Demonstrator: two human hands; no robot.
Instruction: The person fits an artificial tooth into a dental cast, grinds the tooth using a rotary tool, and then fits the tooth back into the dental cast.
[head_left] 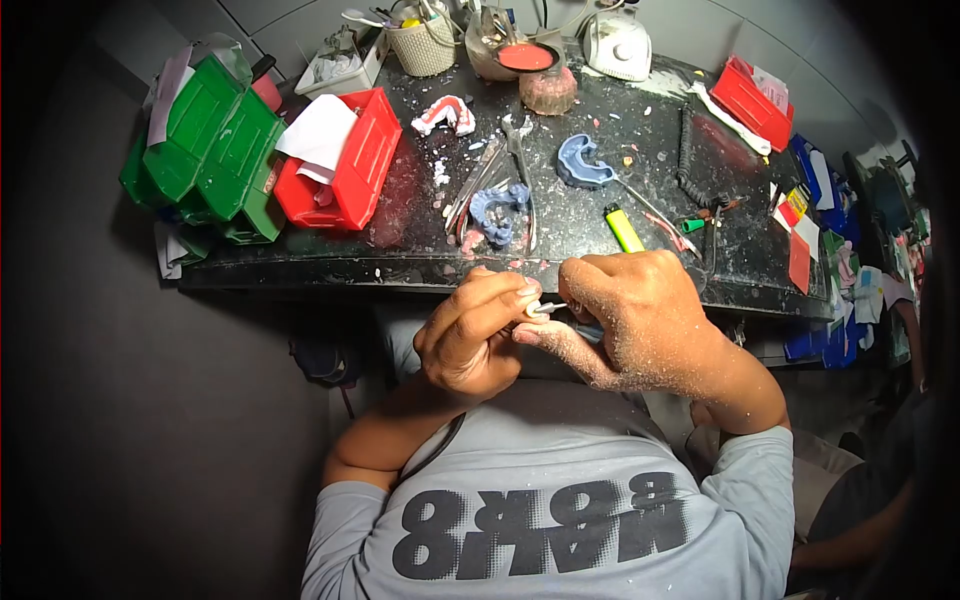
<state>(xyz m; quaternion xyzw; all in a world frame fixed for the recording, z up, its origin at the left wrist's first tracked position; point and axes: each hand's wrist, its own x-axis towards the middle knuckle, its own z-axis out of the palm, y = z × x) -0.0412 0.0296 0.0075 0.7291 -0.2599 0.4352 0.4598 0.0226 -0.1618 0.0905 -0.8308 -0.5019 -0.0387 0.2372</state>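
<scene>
My left hand [472,332] pinches a small whitish piece [533,309] between thumb and fingertips, just in front of the bench edge. It looks like a dental piece, mostly covered by the fingers. My right hand [645,315], speckled with pale dust, is closed around a rotary handpiece whose body is largely hidden in the fist. The handpiece's thin metal bur [550,307] points left and meets or nearly meets the whitish piece. My right thumb reaches across under it towards the left fingertips. Beyond the hands lie a blue-grey dental cast [497,212] and a yellow-green lighter [623,229].
The dark bench [400,262] is strewn with dust and scraps. A red bin [368,165] and green bins [225,150] stand left. Behind are a blue impression tray [584,162], metal tools [518,150], a woven basket [424,48] and a dust mask [617,48]. Another person sits at right.
</scene>
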